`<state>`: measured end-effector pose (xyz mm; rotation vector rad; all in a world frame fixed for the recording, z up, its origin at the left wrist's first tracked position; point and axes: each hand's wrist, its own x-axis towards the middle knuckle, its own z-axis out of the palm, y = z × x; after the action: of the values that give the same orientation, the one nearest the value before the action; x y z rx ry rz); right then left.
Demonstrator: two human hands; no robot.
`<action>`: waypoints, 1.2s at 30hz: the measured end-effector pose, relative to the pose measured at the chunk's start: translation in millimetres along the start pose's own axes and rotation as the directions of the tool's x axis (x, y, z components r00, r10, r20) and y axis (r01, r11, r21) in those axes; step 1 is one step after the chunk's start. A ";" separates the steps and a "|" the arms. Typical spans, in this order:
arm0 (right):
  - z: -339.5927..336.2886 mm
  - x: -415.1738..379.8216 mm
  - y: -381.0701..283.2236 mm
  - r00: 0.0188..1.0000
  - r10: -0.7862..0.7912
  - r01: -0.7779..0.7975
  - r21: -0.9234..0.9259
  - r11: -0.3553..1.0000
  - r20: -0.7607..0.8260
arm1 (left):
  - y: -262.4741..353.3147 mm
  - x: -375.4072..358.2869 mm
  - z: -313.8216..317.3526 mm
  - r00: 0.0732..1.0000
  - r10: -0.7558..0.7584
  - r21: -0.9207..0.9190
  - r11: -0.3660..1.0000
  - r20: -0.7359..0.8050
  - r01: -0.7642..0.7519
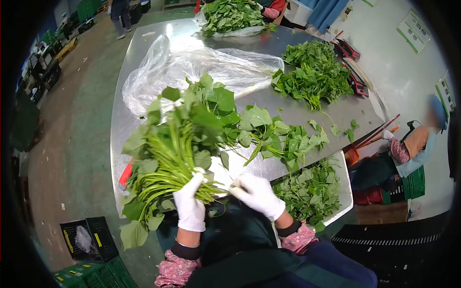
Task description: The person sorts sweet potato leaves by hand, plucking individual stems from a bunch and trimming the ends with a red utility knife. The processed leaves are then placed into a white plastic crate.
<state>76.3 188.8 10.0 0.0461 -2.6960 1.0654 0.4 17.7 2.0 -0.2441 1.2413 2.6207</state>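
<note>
A large bunch of leafy green stems (pixel 165 149) is gripped near its cut ends by my left hand (pixel 191 201), which wears a white glove. Just right of those ends is my right hand (pixel 254 193), also gloved, its fingers pinched together; what they hold, if anything, is too small to make out. Loose leafy stems (pixel 283 139) lie on the metal table (pixel 168 33) beyond my hands. Behind the bunch a clear plastic bag (pixel 211 67) is spread out. More leaves fill a white bin (pixel 345 192) below the table edge at the right.
Green piles (pixel 314 72) lie at the table's right, beside red scales (pixel 355 85). Another heap (pixel 233 17) is at the far end near a person's sleeve (pixel 272 10). A person (pixel 422 144) is at the right. Crates (pixel 89 240) stand on the floor at lower left.
</note>
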 end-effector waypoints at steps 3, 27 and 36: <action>-7.8 -12.8 51.6 0.931 0.354 -0.354 0.019 0.935 -0.082 | 13.6 11.6 -14.8 0.999 0.018 -0.081 0.996 -0.047 -0.022; 13.7 14.8 7.5 0.875 0.447 -0.318 0.476 0.820 -0.185 | -14.3 3.3 -0.1 1.000 -0.014 0.053 0.998 0.026 0.012; 35.8 7.3 -10.9 0.891 0.449 -0.317 0.619 0.718 -0.064 | 1.3 -10.1 11.7 0.996 -0.049 0.023 0.999 0.071 0.048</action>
<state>63.0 157.0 -6.2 -0.5183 -2.1138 1.8945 9.1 24.6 12.8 -0.1722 1.2230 2.5507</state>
